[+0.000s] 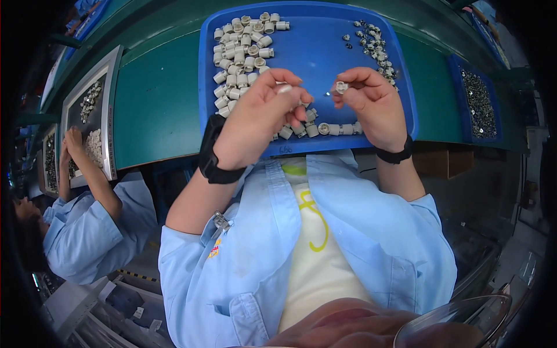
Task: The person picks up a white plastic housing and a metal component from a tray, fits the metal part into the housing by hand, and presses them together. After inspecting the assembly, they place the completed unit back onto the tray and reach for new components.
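Over a blue plastic tray, both my hands are raised with fingers pinched. My right hand grips a small white ceramic piece between thumb and fingers, its recessed end showing. A tiny shiny bit glints beside those fingertips. My left hand is closed, thumb against fingers, a short way left of the right one. Something pale shows at its fingers, but what it is I cannot tell. White ceramic cylinders fill the tray's left side, and some lie in a row along the near edge.
Small metal-and-white pieces lie along the tray's right side. On the green bench, a blue bin of small metal parts stands at right. At left, a co-worker's hands are over a grey-framed tray. A cardboard box sits below the bench.
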### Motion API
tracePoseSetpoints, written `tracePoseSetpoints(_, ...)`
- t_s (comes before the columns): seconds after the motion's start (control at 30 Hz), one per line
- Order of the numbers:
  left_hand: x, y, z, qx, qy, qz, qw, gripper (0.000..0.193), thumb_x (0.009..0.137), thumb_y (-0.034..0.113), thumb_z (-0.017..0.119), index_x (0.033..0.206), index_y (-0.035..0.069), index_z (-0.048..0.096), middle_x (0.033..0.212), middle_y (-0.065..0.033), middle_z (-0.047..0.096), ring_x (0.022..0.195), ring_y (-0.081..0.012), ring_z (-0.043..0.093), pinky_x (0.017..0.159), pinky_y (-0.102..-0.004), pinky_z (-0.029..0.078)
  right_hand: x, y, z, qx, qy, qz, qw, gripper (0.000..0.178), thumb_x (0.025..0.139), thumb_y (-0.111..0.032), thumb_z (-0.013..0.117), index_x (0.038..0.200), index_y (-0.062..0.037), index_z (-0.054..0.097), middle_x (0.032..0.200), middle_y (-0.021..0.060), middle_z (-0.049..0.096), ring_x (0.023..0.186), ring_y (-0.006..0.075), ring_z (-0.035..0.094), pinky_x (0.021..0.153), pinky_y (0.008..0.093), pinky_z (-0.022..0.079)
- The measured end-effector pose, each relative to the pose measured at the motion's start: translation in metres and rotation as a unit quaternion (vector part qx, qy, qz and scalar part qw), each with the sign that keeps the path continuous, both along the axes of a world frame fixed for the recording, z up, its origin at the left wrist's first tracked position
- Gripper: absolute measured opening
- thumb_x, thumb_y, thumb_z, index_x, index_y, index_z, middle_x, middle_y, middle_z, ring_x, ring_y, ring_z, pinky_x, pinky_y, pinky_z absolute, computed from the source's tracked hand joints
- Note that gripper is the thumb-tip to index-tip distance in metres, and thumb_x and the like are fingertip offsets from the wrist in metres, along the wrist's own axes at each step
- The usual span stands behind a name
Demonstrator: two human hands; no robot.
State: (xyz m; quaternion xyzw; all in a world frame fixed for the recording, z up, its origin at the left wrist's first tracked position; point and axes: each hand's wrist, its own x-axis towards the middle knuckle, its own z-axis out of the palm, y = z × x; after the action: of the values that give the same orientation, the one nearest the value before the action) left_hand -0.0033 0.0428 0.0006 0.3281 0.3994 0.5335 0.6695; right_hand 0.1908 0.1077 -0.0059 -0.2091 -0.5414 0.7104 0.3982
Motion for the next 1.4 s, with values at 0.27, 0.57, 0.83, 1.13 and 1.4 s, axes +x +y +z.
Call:
tracePoseSetpoints(0.27,0.012,-0.016,-0.002,0.013,0.049,-0.031,0.998,0.02,0.086,0.014,0.057,0.102,0.001,0.057,0.086,-0.0016,0.059,0.076,-0.0063,0.054,0.066,-0.0191,0.045,-0.014,-0.013,-0.011,0.329,-0.081,-0.107,0.935,0.027,0.071,0.009,0.062,0.096,-0.0024,0.056,0.096,0.0101,0.06,0.094,0.0225,0.055,0.082,0.0324,0.044)
tracePoseSetpoints(0.57,0.01,-0.02,-0.011,0.075,0.049,0.041,0.995,0.02,0.085,0.011,0.059,0.101,-0.001,0.058,0.092,-0.0033,0.061,0.08,-0.0067,0.057,0.069,-0.0196,0.047,-0.02,-0.02,-0.019,0.445,-0.102,-0.122,0.881,0.028,0.068,0.008,0.065,0.092,-0.0046,0.059,0.102,0.0105,0.06,0.097,0.0269,0.054,0.087,0.0367,0.042)
tracePoseSetpoints(0.83,0.005,-0.017,-0.02,0.206,0.274,0.058,0.938,0.019,0.083,0.008,0.059,0.102,0.002,0.059,0.083,-0.0022,0.06,0.074,-0.0087,0.055,0.065,-0.0217,0.045,-0.024,-0.017,0.01,0.529,-0.221,-0.087,0.815,0.024,0.071,0.006,0.063,0.093,-0.0046,0.06,0.103,0.0115,0.056,0.098,0.0245,0.05,0.084,0.0324,0.04)
tracePoseSetpoints(1.13,0.008,-0.02,-0.015,0.176,0.214,0.049,0.96,0.018,0.084,0.009,0.059,0.101,0.003,0.059,0.081,-0.0009,0.058,0.07,-0.0075,0.051,0.064,-0.0197,0.042,-0.023,-0.024,-0.014,0.236,-0.076,-0.111,0.962,0.017,0.07,-0.003,0.067,0.087,-0.0051,0.061,0.089,0.0078,0.057,0.082,0.0215,0.054,0.07,0.0282,0.042)
tracePoseSetpoints(1.4,0.006,-0.021,-0.016,0.081,0.028,0.055,0.995,0.019,0.087,0.011,0.056,0.104,0.002,0.058,0.088,0.0008,0.058,0.071,-0.0026,0.049,0.064,-0.0166,0.041,-0.028,-0.028,-0.02,0.37,-0.141,-0.136,0.908,0.022,0.072,0.006,0.06,0.092,-0.0023,0.057,0.089,0.0091,0.053,0.085,0.0198,0.05,0.073,0.0285,0.04)
